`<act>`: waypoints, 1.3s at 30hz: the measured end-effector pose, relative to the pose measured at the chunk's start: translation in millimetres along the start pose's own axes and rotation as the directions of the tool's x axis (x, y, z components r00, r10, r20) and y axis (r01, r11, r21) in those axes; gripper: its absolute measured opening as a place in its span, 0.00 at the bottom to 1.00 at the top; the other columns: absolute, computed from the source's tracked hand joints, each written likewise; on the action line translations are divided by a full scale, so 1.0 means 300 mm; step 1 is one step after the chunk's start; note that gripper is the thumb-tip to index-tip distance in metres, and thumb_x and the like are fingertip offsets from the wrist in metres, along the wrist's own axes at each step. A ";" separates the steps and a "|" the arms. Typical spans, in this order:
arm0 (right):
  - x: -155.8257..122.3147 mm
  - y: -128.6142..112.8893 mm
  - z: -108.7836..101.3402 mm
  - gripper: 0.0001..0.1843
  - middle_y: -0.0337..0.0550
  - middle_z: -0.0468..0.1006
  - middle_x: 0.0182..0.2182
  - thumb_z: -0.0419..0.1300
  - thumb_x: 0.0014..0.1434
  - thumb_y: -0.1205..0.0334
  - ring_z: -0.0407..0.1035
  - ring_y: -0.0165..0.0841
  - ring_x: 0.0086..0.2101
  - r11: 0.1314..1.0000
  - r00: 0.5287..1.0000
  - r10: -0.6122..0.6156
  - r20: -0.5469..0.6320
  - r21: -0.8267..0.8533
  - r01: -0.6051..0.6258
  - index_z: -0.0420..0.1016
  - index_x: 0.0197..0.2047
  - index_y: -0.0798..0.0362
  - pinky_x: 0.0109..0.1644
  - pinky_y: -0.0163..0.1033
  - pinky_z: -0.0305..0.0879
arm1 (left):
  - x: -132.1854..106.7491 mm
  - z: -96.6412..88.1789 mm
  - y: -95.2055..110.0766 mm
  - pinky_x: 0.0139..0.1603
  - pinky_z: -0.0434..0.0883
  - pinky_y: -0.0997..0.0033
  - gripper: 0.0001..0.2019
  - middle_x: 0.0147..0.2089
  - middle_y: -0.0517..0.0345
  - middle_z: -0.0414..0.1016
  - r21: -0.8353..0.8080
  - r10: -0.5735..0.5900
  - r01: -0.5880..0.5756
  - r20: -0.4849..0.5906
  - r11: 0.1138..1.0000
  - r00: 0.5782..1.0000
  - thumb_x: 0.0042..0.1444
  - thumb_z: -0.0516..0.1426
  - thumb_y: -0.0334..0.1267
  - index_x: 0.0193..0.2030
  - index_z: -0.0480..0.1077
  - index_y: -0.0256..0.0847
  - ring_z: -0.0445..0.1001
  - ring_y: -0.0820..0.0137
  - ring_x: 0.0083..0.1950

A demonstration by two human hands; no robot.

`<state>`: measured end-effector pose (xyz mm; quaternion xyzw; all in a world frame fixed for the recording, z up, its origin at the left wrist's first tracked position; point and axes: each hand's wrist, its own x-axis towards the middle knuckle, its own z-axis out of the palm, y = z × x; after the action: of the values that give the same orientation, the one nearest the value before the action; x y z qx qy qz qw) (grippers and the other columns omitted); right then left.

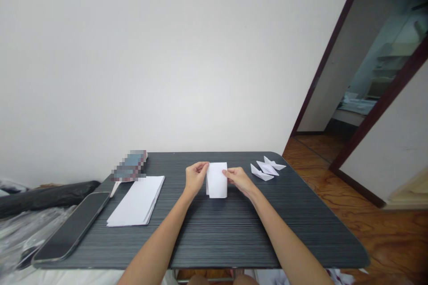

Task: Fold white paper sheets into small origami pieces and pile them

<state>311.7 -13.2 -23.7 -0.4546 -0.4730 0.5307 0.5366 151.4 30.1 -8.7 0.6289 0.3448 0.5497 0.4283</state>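
A folded white sheet of paper (pixel 217 181) stands in the middle of the dark striped table (pixel 214 236). My left hand (pixel 195 177) pinches its upper left edge with thumb and fingers. My right hand (pixel 237 179) pinches its right edge, fingers closed on the paper. Both forearms reach in from the near edge of the table.
A stack of white sheets (pixel 137 200) lies to the left. A dark phone (pixel 72 226) rests at the table's left edge, a blurred object (pixel 129 166) behind the stack. Folded paper boats (pixel 266 168) sit at the far right. An open doorway (pixel 368 75) is to the right.
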 end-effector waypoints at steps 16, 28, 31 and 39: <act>-0.033 -0.003 0.014 0.15 0.43 0.76 0.20 0.63 0.37 0.55 0.70 0.31 0.24 0.989 0.980 0.114 0.163 -0.112 -0.097 0.73 0.24 0.60 0.33 0.38 0.65 | 0.018 -0.031 0.001 0.36 0.70 0.70 0.12 0.32 0.49 0.75 0.027 0.008 -0.004 -0.146 1.000 0.989 0.43 0.56 0.40 0.31 0.72 0.32 0.73 0.66 0.34; -0.038 -0.013 0.024 0.21 0.51 0.75 0.31 0.57 0.46 0.50 0.71 0.33 0.31 0.996 0.983 0.016 0.181 -0.088 0.000 0.71 0.34 0.61 0.34 0.36 0.64 | 0.065 -0.092 -0.041 0.33 0.69 0.71 0.14 0.32 0.49 0.75 -0.016 0.000 -0.008 -0.410 1.000 0.912 0.42 0.55 0.40 0.32 0.71 0.31 0.73 0.66 0.34; -0.017 0.013 0.031 0.20 0.46 0.75 0.26 0.59 0.43 0.50 0.71 0.32 0.25 0.990 1.000 -0.026 0.015 -0.136 0.028 0.68 0.33 0.59 0.24 0.33 0.63 | 0.055 -0.074 -0.040 0.33 0.70 0.71 0.14 0.33 0.49 0.75 -0.041 -0.010 -0.006 -0.380 0.999 0.925 0.42 0.55 0.40 0.33 0.71 0.31 0.73 0.66 0.35; 0.012 0.040 0.019 0.16 0.42 0.73 0.22 0.57 0.45 0.52 0.65 0.28 0.21 0.957 0.989 -0.149 -0.019 -0.253 0.139 0.71 0.25 0.59 0.26 0.35 0.63 | 0.037 -0.040 -0.035 0.34 0.70 0.69 0.14 0.33 0.48 0.74 -0.023 -0.018 0.012 -0.298 1.000 0.954 0.45 0.54 0.41 0.34 0.70 0.31 0.73 0.66 0.35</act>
<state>304.3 -9.4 -34.7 -0.4932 -0.5579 0.4175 0.5208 141.7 46.2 -13.6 0.5316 0.4045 0.6385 0.3822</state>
